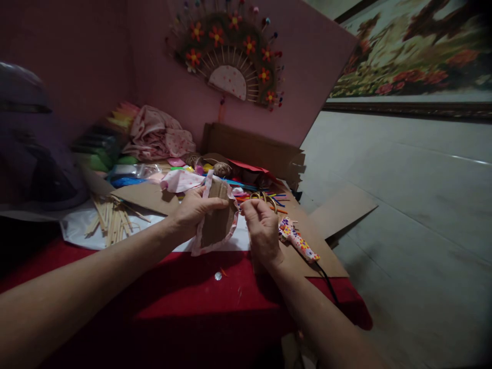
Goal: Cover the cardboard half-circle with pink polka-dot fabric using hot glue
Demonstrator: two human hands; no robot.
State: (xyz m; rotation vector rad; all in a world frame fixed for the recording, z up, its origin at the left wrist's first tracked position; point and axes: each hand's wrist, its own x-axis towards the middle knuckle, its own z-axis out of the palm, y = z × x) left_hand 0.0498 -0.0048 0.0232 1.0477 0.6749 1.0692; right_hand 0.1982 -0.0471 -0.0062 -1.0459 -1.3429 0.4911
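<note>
My left hand [196, 210] grips a half-round piece of cardboard [217, 223] by its left side, with the thumb lying across its bare brown face. Pale pink fabric is folded over the cardboard's edges as a narrow border. At the right edge of the piece, my right hand [263, 225] pinches the fabric border [239, 205] between thumb and fingertips. Just beyond the right hand lie the scissors [265, 197], their handles showing. A flower-patterned glue gun [298, 240] rests on a cardboard sheet to the right, its black cord trailing off the table.
Wooden sticks [111, 220] lie at the left on white plastic. Twine balls [222, 169], coloured pipe cleaners [279, 197] and crumpled pink fabric [159, 133] crowd the back. A finished-looking fan decoration [228, 82] hangs above. The red tablecloth [184, 302] holds a small silvery disc [218, 275].
</note>
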